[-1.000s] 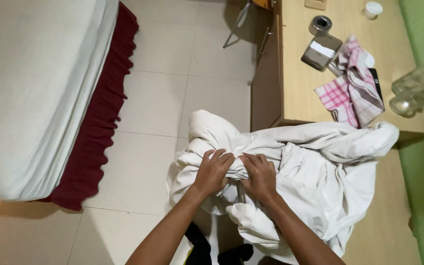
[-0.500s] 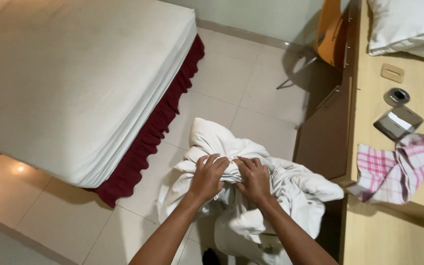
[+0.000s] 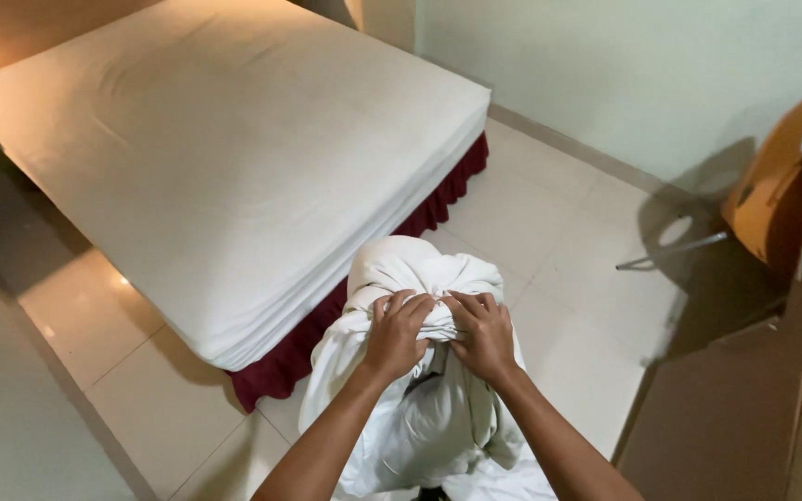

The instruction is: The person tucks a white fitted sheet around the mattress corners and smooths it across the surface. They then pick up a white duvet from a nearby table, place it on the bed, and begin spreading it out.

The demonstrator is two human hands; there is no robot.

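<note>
Sheet [image 3: 420, 278], white and bunched into a rounded bundle, is hanging in front of the person at about waist level, above the tiled floor [image 3: 568, 269] and just off the near corner of the bed [image 3: 234, 167]. Left hand [image 3: 396, 329] is closing over the gathered neck of the bundle, fingers [image 3: 406, 304] curling down into the folds and gripping the cloth. Right hand [image 3: 483, 332] is sitting just beside it, also clenching the same gathered cloth, its fingertips touching or nearly touching those of the left; thumbs are hidden under the fabric. Above the two hands the sheet is puffing out into a smooth knot-like lump; below them it is falling loose in long folds down toward the bottom edge of the view, where its end is cut off. Both forearms are rising from the lower edge and converging on the bundle. Bed is lying bare, a white mattress with a dark red skirt [image 3: 364, 288] showing along its side and foot; the skirt is running close behind the bundle, but whether cloth and skirt are touching cannot be told. To the right, a wooden chair [image 3: 768, 186] with a metal leg is standing against a dark brown cabinet [image 3: 735, 408], well apart from the hands. Pale green wall [image 3: 605, 65] is closing off the far side.
</note>
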